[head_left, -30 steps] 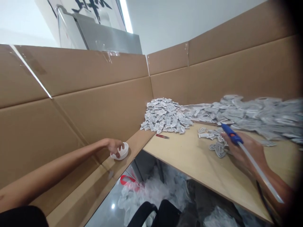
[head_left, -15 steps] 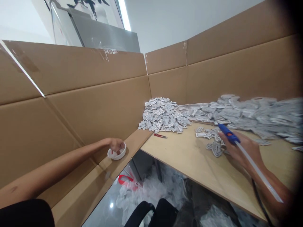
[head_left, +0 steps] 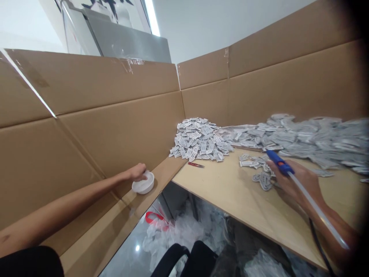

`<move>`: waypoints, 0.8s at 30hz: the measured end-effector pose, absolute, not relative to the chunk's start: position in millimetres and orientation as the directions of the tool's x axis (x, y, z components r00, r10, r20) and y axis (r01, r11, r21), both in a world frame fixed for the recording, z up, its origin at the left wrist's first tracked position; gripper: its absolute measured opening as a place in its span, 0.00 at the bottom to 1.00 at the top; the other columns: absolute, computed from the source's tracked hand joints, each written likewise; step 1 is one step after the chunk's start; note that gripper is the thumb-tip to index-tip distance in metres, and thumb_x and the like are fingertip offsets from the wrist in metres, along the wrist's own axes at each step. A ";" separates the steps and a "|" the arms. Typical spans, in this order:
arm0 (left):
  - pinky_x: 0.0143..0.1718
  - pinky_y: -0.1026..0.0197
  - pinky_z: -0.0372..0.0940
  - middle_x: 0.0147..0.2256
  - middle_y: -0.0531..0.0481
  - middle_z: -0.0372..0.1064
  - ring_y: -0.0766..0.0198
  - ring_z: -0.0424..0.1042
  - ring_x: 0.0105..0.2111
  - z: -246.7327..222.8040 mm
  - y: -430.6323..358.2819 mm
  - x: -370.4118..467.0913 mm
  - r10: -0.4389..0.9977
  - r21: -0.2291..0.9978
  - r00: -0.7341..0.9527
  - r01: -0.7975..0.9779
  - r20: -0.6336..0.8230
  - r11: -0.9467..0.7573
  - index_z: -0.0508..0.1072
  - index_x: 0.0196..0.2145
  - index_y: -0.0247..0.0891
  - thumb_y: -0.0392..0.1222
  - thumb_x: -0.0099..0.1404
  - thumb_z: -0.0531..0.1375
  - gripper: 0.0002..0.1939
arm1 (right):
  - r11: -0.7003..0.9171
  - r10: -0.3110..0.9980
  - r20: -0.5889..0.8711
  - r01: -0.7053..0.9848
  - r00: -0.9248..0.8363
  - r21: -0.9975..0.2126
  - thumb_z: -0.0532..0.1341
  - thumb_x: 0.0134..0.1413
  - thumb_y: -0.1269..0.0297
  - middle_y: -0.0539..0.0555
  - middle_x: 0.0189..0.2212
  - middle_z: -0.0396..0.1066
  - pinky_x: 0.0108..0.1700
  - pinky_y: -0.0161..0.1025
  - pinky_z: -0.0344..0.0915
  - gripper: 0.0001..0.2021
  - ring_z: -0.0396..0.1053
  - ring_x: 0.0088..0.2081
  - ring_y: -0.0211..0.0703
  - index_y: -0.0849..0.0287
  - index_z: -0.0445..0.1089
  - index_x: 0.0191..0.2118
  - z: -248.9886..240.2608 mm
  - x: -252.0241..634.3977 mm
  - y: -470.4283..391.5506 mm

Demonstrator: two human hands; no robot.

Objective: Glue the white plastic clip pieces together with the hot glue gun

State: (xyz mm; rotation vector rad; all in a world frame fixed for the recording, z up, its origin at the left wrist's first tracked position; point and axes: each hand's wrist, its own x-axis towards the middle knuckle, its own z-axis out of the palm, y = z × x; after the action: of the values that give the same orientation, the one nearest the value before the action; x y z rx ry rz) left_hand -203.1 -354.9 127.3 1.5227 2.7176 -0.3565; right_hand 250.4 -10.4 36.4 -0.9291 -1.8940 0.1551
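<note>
A round white bowl [head_left: 144, 188] sits upright on cardboard [head_left: 162, 173] at left. A blue glue gun [head_left: 278, 162], clear stick [head_left: 315, 209] protruding from its rear, slants over the counter [head_left: 219, 188] at right.

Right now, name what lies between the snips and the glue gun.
Bare tabletop, then loose gray pieces, from the snips to the glue gun; the head view shows it.

2 bare forearms [head_left: 75, 203] spread apart, left grip [head_left: 138, 172] curled inward, right grip [head_left: 301, 182] wrapped closed.
</note>
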 end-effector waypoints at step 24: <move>0.43 0.57 0.69 0.43 0.32 0.75 0.53 0.76 0.44 77.0 -108.1 46.1 0.941 -0.267 0.323 0.920 0.098 -0.288 0.74 0.47 0.28 0.26 0.68 0.53 0.14 | 0.549 0.821 0.540 0.520 -0.186 -0.655 0.54 0.61 0.37 0.55 0.23 0.71 0.33 0.38 0.58 0.27 0.67 0.26 0.45 0.57 0.69 0.28 34.9 253.0 -6.6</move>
State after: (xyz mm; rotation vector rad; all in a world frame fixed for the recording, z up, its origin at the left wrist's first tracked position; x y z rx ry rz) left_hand 46.1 -108.1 77.0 2.7673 2.0037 -0.1346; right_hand 253.0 -6.6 34.9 -1.0983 -1.8541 0.4058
